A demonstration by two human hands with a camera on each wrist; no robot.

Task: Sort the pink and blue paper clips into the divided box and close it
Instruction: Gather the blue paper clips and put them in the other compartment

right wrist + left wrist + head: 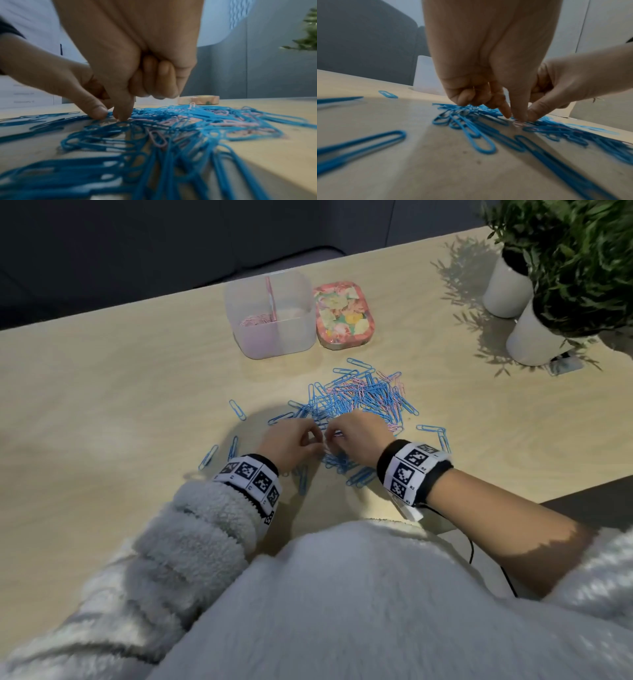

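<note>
A heap of blue paper clips (363, 398) mixed with a few pink ones lies mid-table. My left hand (317, 440) and right hand (330, 436) meet at its near edge, fingertips almost touching. In the left wrist view the left hand (516, 117) sets thumb and forefinger tips on a pink clip (520, 123) on the table; its other fingers are curled. The right hand (121, 117) pinches down at the same spot, other fingers curled in. The translucent divided box (274, 344) stands open behind the heap, pink clips in its back-left compartment. Its floral lid (344, 314) lies right of it.
Stray blue clips (237, 409) lie left of the hands and more (431, 428) to the right. Two white plant pots (507, 289) (534, 337) stand at the far right with a small flat object (565, 364) beside them. The table's right edge drops off near my right forearm.
</note>
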